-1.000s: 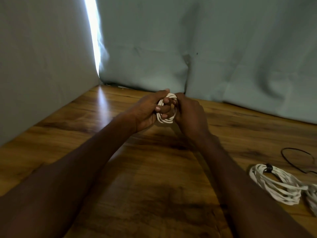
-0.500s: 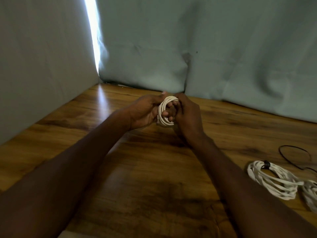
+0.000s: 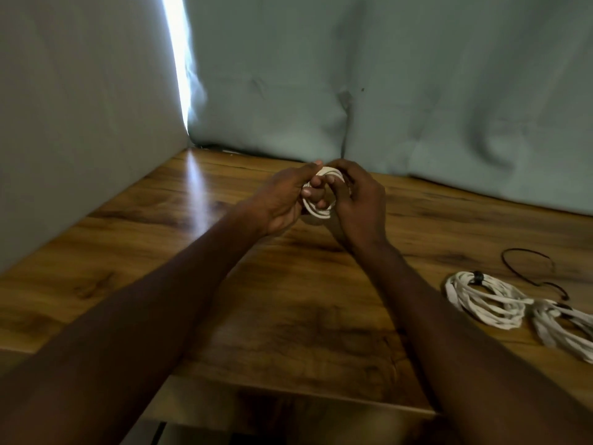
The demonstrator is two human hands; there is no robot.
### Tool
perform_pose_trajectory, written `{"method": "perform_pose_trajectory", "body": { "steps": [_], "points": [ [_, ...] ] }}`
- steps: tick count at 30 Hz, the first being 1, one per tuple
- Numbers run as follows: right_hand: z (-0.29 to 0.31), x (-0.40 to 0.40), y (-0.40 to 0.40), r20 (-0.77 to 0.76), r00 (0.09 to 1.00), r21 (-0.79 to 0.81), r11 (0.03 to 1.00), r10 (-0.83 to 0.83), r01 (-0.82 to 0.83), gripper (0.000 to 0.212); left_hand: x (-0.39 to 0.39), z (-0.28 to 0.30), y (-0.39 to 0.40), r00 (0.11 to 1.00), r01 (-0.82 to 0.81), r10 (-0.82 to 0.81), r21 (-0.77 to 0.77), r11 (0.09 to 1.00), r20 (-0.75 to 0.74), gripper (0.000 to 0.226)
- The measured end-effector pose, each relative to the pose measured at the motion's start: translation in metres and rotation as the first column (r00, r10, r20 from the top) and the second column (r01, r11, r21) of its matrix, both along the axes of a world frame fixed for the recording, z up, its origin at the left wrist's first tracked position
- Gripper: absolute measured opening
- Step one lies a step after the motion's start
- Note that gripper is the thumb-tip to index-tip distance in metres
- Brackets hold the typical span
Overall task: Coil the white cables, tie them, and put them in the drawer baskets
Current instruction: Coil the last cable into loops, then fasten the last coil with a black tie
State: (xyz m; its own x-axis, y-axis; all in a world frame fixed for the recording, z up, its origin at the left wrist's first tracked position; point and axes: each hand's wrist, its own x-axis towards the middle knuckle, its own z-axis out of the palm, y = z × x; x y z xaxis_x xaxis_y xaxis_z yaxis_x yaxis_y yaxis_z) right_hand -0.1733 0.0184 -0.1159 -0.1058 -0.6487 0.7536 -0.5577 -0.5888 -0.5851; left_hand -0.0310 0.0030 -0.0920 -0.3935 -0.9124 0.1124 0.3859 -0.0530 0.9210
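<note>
Both hands, left hand (image 3: 282, 200) and right hand (image 3: 359, 200), grip a small round coil of smooth white cable (image 3: 317, 210) between them above the glossy wood-grain bench (image 3: 288, 316).

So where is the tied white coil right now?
In the head view it lies on the table at the right, the tied coil beside another white bundle and a loose black tie.

Small white coil (image 3: 319, 203) largely covered by fingers of left hand (image 3: 282, 200) and right hand (image 3: 359, 203); tie indiscernible. Second bundle (image 3: 561, 329) at table's (image 3: 224, 316) right edge cut off
</note>
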Motion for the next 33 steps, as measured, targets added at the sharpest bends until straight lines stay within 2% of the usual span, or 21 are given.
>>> {"method": "perform_pose_trajectory", "body": {
  "steps": [3, 6, 9, 12, 14, 16, 18, 21, 23, 24, 27, 29, 31, 33],
  "points": [
    [0.005, -0.002, 0.026, 0.017, 0.995, -0.032, 0.995, -0.098, 0.098, 0.024, -0.014, 0.002, 0.011, 1.0, -0.019, 0.019, 0.0, 1.0, 0.013, 0.039],
    [0.017, -0.024, 0.055, 0.018, 0.978, -0.138, 0.968, -0.208, 0.208, 0.023, -0.036, 0.0, 0.023, 1.0, -0.019, 0.019, 0.014, 1.0, -0.012, 0.03],
    [0.03, -0.061, 0.081, 0.037, 0.974, -0.196, 0.954, -0.224, 0.227, 0.017, -0.069, -0.004, 0.034, 0.999, -0.012, 0.01, -0.03, 0.999, -0.053, 0.039],
    [0.04, -0.103, 0.106, 0.055, 0.953, -0.164, 0.939, -0.298, 0.303, 0.017, -0.108, 0.002, 0.039, 0.996, 0.003, -0.01, -0.069, 0.998, -0.092, 0.045],
    [0.047, -0.133, 0.117, 0.02, 0.916, -0.087, 0.912, -0.401, 0.401, 0.019, -0.134, 0.005, 0.037, 0.993, 0.001, -0.008, -0.054, 0.999, -0.119, 0.044],
    [0.054, -0.165, 0.122, -0.109, 0.831, 0.092, 0.827, -0.545, 0.554, 0.02, -0.156, 0.002, 0.035, 0.986, -0.006, 0.01, 0.024, 1.0, -0.167, 0.041],
    [0.055, -0.195, 0.119, -0.307, 0.737, 0.303, 0.672, -0.602, 0.675, 0.016, -0.168, -0.006, 0.035, 0.979, -0.006, 0.03, 0.119, 0.993, -0.202, 0.04],
    [0.051, -0.217, 0.107, -0.574, 0.666, 0.478, 0.465, -0.477, 0.745, 0.024, -0.169, -0.017, 0.035, 0.991, 0.024, -0.004, 0.151, 0.988, -0.131, 0.048],
    [0.049, -0.218, 0.098, -0.681, 0.644, 0.52, 0.39, -0.347, 0.76, 0.04, -0.163, -0.017, 0.034, 0.993, 0.03, -0.012, 0.149, 0.988, -0.121, 0.049],
    [0.048, -0.218, 0.092, -0.709, 0.634, 0.518, 0.382, -0.309, 0.765, 0.043, -0.161, -0.016, 0.034, 0.992, 0.027, -0.008, 0.152, 0.988, -0.127, 0.048],
    [0.054, -0.212, 0.072, -0.77, 0.594, 0.47, 0.423, -0.233, 0.775, 0.037, -0.158, -0.014, 0.03, 0.99, 0.0, 0.02, 0.14, 0.99, -0.14, 0.048],
    [0.061, -0.199, 0.06, -0.75, 0.615, 0.454, 0.488, -0.243, 0.746, 0.026, -0.153, -0.014, 0.024, 0.989, -0.023, 0.038, 0.109, 0.994, -0.144, 0.048],
    [0.07, -0.176, 0.049, -0.579, 0.754, 0.465, 0.633, -0.312, 0.619, 0.017, -0.137, -0.011, 0.013, 0.987, -0.07, 0.075, 0.043, 0.997, -0.139, 0.048],
    [0.079, -0.144, 0.043, -0.29, 0.907, 0.436, 0.801, -0.306, 0.409, 0.02, -0.109, -0.007, 0.0, 0.98, -0.164, 0.162, -0.005, 0.986, -0.119, 0.05]
  ]
}}
